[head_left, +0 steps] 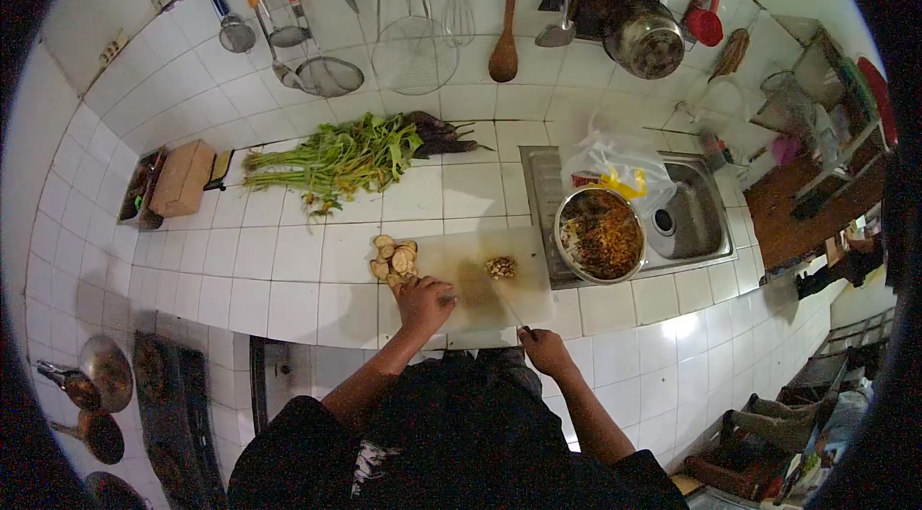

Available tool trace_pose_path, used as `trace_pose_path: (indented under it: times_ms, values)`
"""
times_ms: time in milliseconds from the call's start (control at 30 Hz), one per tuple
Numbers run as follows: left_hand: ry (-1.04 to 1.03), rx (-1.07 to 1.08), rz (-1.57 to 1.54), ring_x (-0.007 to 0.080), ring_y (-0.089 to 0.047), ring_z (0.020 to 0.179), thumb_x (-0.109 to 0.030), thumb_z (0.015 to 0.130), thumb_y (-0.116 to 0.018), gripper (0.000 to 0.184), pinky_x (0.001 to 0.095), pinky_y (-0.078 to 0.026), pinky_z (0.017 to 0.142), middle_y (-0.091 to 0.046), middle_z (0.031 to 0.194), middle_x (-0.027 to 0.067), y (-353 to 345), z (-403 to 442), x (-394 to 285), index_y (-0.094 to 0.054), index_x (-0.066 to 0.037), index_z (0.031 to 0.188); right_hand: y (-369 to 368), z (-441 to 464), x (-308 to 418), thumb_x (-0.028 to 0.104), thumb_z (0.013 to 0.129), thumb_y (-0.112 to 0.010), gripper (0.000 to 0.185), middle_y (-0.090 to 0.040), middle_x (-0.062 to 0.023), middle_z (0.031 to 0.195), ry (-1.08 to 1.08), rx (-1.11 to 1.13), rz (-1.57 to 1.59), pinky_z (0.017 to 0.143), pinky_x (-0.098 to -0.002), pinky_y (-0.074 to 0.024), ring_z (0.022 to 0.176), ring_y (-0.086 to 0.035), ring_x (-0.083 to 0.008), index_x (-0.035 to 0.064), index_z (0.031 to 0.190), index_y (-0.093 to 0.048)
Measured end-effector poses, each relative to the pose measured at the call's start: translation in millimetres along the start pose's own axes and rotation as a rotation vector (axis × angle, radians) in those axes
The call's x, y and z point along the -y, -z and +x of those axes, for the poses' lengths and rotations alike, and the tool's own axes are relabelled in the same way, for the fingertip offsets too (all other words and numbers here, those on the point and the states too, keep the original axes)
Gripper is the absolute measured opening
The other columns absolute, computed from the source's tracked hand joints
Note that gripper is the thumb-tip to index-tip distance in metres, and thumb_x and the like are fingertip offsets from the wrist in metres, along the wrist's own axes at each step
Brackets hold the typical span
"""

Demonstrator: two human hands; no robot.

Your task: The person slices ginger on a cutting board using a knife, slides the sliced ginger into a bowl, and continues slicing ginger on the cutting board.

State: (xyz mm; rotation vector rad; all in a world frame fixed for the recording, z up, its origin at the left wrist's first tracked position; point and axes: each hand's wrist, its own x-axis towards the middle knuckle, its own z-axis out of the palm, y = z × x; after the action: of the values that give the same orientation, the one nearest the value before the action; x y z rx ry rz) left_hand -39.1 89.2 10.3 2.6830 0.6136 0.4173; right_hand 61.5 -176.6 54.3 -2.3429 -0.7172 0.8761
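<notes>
My right hand [547, 352] is closed on the dark handle of a knife [509, 306], whose blade points up and left over the translucent cutting board [471, 313]. Near the blade's tip lies a small heap of chopped pieces [500, 267]. My left hand [424, 304] rests on the board's left part, fingers curled; what they hold, if anything, is too small to name. Just above it, round pale slices [393, 258] are piled at the board's left edge.
Leafy greens [336, 159] and dark long vegetables [444, 135] lie against the tiled wall. A metal bowl of chopped food [601, 234] and a plastic bag [624, 169] stand by the steel sink [699, 217]. A brown box [182, 178] is at left; utensils hang above.
</notes>
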Motion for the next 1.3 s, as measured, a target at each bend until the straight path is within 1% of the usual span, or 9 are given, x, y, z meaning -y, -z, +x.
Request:
trace_pose_path:
  times_ms: [133, 200, 267, 500, 633, 700, 933, 1233, 1300]
  values:
    - [-0.018, -0.008, -0.033, 0.0243, -0.057, 0.101, -0.037, 0.07, -0.077, 0.028, 0.0476, -0.034, 0.091, -0.066, 0.097, -0.0026, -4, 0, 1, -0.075, -0.022, 0.093, 2, -14, 6, 0.045, 0.096, -0.049, 0.05, -0.065, -0.0289, 0.092, -0.121, 0.041, 0.068, 0.082, -0.0491, -0.0483, 0.093, -0.063, -0.0459, -0.0021, 0.097, -0.067]
    - [-0.01, -0.022, -0.015, 0.0237, -0.057, 0.099, -0.038, 0.07, -0.077, 0.028, 0.049, -0.034, 0.09, -0.066, 0.095, -0.0022, -4, 0, -2, -0.075, -0.021, 0.091, 0, -22, 9, 0.047, 0.094, -0.052, 0.048, -0.067, -0.0257, 0.09, -0.063, -0.025, 0.05, 0.08, -0.0476, -0.0498, 0.09, -0.064, -0.0433, 0.0019, 0.098, -0.069]
    - [-0.011, -0.025, -0.058, 0.0245, -0.057, 0.1, -0.039, 0.07, -0.077, 0.029, 0.0499, -0.035, 0.089, -0.065, 0.096, -0.0008, -6, -1, -7, -0.073, -0.02, 0.092, -1, -28, 12, 0.054, 0.091, -0.053, 0.047, -0.07, -0.0198, 0.092, -0.147, -0.081, 0.018, 0.08, -0.0497, -0.0516, 0.091, -0.066, -0.0407, 0.014, 0.105, -0.071]
    - [-0.009, -0.17, -0.15, 0.0279, -0.055, 0.098, -0.044, 0.066, -0.081, 0.045, 0.0482, -0.039, 0.081, -0.059, 0.097, 0.0042, -3, 29, -53, -0.061, -0.016, 0.094, 9, -48, 22, 0.053, 0.085, -0.061, 0.041, -0.07, -0.0167, 0.089, -0.251, -0.197, -0.08, 0.077, -0.0471, -0.0527, 0.088, -0.067, -0.0369, 0.0156, 0.1, -0.072]
    - [0.005, -0.133, -0.168, 0.027, -0.053, 0.103, -0.041, 0.064, -0.083, 0.048, 0.0483, -0.037, 0.083, -0.058, 0.1, 0.0028, -10, 56, -64, -0.059, -0.016, 0.096, 7, -53, 6, 0.053, 0.084, -0.062, 0.041, -0.071, -0.015, 0.086, -0.267, -0.23, -0.168, 0.074, -0.0459, -0.0535, 0.085, -0.068, -0.0358, 0.0152, 0.099, -0.072]
    - [-0.005, -0.152, -0.181, 0.0263, -0.05, 0.106, -0.038, 0.064, -0.082, 0.033, 0.0501, -0.034, 0.083, -0.054, 0.103, 0.0016, -16, 68, -68, -0.064, -0.019, 0.084, 7, -56, 1, 0.053, 0.084, -0.063, 0.041, -0.071, -0.0145, 0.085, -0.288, -0.25, -0.178, 0.073, -0.0456, -0.0536, 0.084, -0.068, -0.0356, 0.0149, 0.098, -0.072]
    - [-0.074, -0.143, -0.123, 0.0223, -0.05, 0.104, -0.034, 0.069, -0.079, 0.012, 0.0477, -0.034, 0.084, -0.056, 0.103, -0.0042, -30, 77, -56, -0.073, -0.025, 0.075, 6, -71, -1, 0.05, 0.083, -0.064, 0.04, -0.071, -0.0144, 0.084, -0.319, -0.309, -0.061, 0.071, -0.0468, -0.0529, 0.082, -0.068, -0.0361, 0.0124, 0.093, -0.073]
    - [-0.153, -0.077, -0.176, 0.0244, -0.047, 0.117, -0.026, 0.071, -0.075, 0.017, 0.0549, -0.032, 0.098, -0.058, 0.114, 0.0008, -12, 35, 12, -0.074, -0.023, 0.088, -7, -53, -7, 0.051, 0.084, -0.063, 0.042, -0.071, -0.0162, 0.087, -0.243, -0.249, -0.018, 0.075, -0.0472, -0.0525, 0.085, -0.067, -0.0372, 0.0111, 0.092, -0.072]
    - [-0.154, -0.082, 0.034, 0.0247, -0.046, 0.119, -0.021, 0.074, -0.071, 0.021, 0.055, -0.028, 0.102, -0.058, 0.117, 0.0013, 4, 33, 24, -0.073, -0.021, 0.095, -12, -46, -4, 0.051, 0.085, -0.062, 0.042, -0.07, -0.0171, 0.087, -0.211, -0.222, -0.011, 0.075, -0.0478, -0.0523, 0.085, -0.067, -0.0379, 0.0107, 0.091, -0.072]
